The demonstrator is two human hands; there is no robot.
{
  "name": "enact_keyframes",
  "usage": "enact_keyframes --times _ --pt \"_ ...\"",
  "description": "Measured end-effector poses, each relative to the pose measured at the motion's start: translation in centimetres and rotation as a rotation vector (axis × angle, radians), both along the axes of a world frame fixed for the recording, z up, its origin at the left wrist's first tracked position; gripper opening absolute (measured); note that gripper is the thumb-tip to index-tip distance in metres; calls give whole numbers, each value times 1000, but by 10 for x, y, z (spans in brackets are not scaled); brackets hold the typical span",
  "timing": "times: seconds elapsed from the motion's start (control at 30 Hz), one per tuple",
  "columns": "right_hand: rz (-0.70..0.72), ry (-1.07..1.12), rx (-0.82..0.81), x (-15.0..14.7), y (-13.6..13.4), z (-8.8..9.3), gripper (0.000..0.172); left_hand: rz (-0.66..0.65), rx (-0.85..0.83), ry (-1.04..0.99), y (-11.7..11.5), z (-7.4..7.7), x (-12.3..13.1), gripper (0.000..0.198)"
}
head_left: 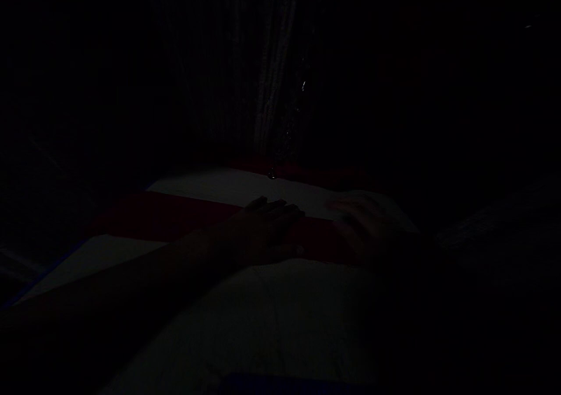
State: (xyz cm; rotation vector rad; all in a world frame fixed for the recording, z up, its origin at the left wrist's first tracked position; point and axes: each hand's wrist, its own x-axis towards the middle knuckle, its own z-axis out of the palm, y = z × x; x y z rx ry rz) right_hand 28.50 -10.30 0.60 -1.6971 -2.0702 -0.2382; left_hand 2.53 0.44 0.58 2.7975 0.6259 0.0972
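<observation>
The view is very dark. A pale cloth-like sheet (307, 301) with dark red bands and blue edging spreads out before me. My left hand (267, 231) lies flat on it with fingers stretched out, across a red band (193, 211) and the white stripe (228, 184) beyond. To its right is my right hand (359, 217), slightly blurred. Its fingers look bent and apart over the same stripe, with no object visible in them. Whether they press on the sheet is hard to make out.
Beyond the far edge of the sheet, faint vertical streaks (274, 68) rise in the dark. A small shiny thing (272, 176) sits at that edge, below several glints (303, 85). Blue edging (52, 266) runs down the left side. Most surroundings are black.
</observation>
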Motion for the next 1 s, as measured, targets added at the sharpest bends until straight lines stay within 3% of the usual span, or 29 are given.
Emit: enact_keyframes --times 0.13,0.27,0.4,0.5,0.63,1.0 --pt "-77 56 -125 13 11 -30 68 -9 -9 4 -2 1 0 91" --pt "-59 -14 -200 15 11 -46 64 2 -2 35 -4 4 0 92" --pt "-48 -77 -226 10 9 -42 67 -8 -9 20 -4 5 -2 91" --pt "-39 -112 -157 7 10 -40 72 0 -1 38 -5 5 -2 93" --pt "50 -158 -127 3 10 -42 77 6 69 41 -7 8 -2 93" --pt "67 -117 -27 -11 9 -43 77 -1 38 79 -9 10 -6 91"
